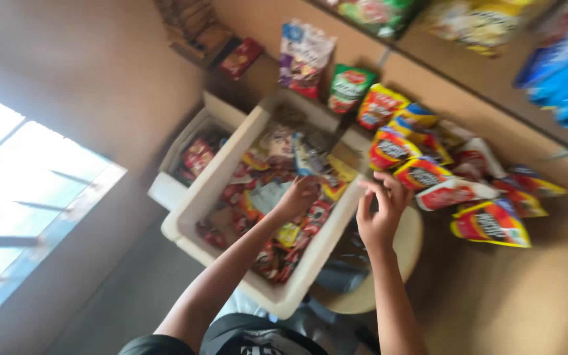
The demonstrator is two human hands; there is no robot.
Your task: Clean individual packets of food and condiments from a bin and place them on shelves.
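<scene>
Left hand (299,196) grips a snack packet (307,158) over the white box (200,197)

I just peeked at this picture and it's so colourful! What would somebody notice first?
Probably the big white box in the middle, full of small red and yellow snack packets. The left hand reaches into it, while the right hand hovers at its right edge. Next, the bright snack bags hanging in rows along the brown wall on the right, and the glaring window at the left.
</scene>
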